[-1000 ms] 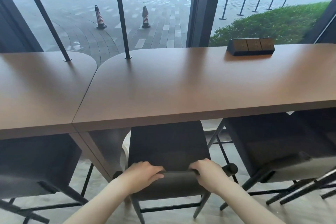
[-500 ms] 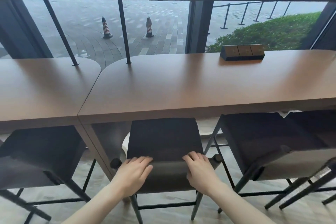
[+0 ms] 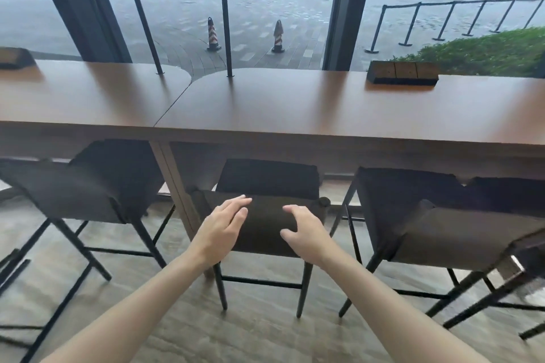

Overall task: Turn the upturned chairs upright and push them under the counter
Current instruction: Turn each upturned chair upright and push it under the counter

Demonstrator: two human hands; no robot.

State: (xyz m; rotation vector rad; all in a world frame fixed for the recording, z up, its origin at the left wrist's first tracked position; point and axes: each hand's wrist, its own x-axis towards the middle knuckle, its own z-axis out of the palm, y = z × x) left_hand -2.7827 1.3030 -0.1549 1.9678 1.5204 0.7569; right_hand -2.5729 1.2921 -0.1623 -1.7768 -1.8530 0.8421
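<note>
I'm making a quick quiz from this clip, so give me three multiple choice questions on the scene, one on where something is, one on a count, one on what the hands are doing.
1. Where does the socket block sit?
A. on the floor
B. on the counter top, far right
C. on a chair seat

2. How many striped cones stand outside the window?
A. two
B. four
C. none

3. What are the left hand and right hand doing at the middle chair?
A. gripping its legs
B. lifting it overhead
C. open at its backrest, fingers spread

Answers: 1 B, it rests on the counter near the window. 2 A, one pair shows on the paving. 3 C, neither hand curls round anything.
</note>
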